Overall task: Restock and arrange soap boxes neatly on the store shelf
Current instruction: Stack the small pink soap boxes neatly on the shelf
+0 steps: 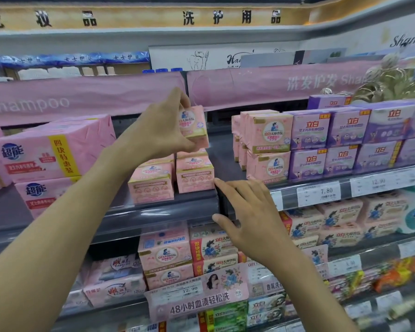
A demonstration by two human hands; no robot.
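My left hand [164, 125] holds a small pink soap box [194, 127] in the air, above the grey shelf [173, 209]. Below it two pink soap boxes stand on the shelf: one at the front left [151, 185], one to its right [195, 174]. My right hand [246, 212] is open, fingers spread, its index fingertip touching the lower right corner of the right box. A bare gap of shelf [222, 154] lies between these boxes and a stack of the same pink soap [265, 144] further right.
Large pink multipacks [50, 154] fill the shelf's left side; purple boxes [340, 140] stand at the right. Price tags [319, 194] line the shelf edge. The shelf below holds more soap packs [165, 257] and a pink promotional sign [197, 298].
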